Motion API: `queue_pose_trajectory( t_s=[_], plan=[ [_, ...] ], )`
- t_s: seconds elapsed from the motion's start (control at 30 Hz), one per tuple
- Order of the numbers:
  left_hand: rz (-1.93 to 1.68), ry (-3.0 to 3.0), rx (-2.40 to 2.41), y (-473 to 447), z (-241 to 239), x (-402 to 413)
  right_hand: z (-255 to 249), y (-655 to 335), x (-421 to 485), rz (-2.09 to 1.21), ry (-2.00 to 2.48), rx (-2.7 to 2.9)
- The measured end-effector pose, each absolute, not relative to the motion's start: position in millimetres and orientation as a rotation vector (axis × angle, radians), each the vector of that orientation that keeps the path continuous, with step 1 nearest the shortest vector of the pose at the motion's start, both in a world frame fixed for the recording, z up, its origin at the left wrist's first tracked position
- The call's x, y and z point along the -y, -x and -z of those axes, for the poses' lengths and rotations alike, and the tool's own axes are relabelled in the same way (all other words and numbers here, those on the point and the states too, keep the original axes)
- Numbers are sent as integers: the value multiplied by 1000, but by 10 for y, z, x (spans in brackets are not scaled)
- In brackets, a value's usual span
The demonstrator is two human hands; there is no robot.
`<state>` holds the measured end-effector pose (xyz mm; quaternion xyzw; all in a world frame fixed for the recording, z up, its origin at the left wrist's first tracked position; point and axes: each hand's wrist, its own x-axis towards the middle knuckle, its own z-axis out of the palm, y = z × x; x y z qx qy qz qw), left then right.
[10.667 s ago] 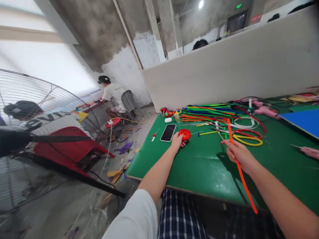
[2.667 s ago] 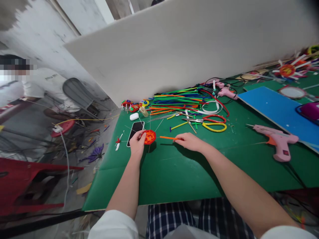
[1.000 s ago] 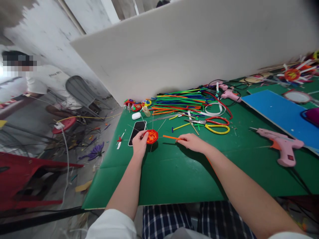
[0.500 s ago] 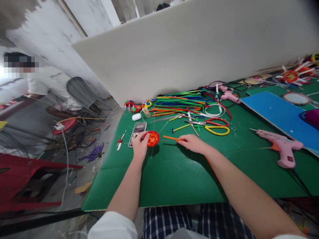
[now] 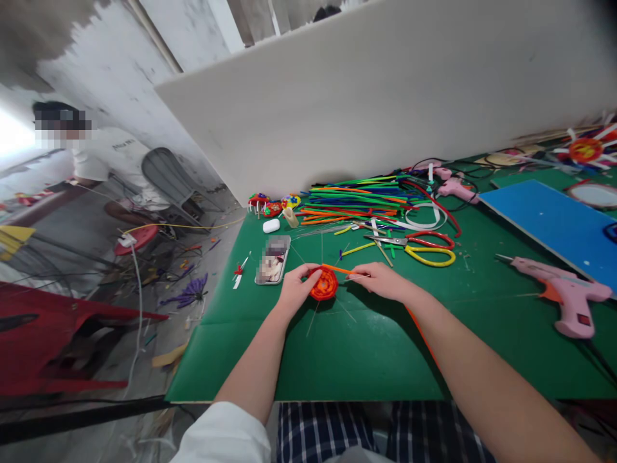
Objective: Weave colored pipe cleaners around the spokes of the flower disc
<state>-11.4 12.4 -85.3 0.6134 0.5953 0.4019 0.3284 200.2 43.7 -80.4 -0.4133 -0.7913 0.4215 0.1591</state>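
Note:
My left hand (image 5: 297, 286) pinches the left rim of a red and orange woven disc (image 5: 324, 286), roughly eight-sided, with thin stiff wires sticking out around it like spokes. An orange pipe cleaner (image 5: 336, 269) runs from the disc's upper edge to my right hand (image 5: 380, 281). The fingers of that hand are closed on the strip, close to one of the wires. More of the orange strip trails below my right forearm. A phone (image 5: 274, 260) lies just left of the disc.
Scissors (image 5: 430, 255) with red and yellow handles lie beyond my right hand, before a pile of coloured pipe cleaners (image 5: 357, 199). A pink glue gun (image 5: 563, 283) rests at right near a blue board (image 5: 554, 222). A white partition (image 5: 361, 96) stands behind. A person (image 5: 106, 154) sits at left.
The disc has turned to lie flatter and shifted right with my left hand. The orange pipe cleaner's end, apart from the disc before, now meets its upper edge. The phone screen has changed.

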Motion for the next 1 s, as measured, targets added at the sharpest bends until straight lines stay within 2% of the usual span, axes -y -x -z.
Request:
queue_pose_trajectory(
  t_s=[0.33, 1.0],
  plan=[
    [-906, -1553, -1388, 89, 766, -65, 720, -2029, -415, -1245, 1121, 2272],
    [-932, -1500, -1325, 80, 846, -61, 745, -2065, -433, -1159, 1125, 2308]
  ],
)
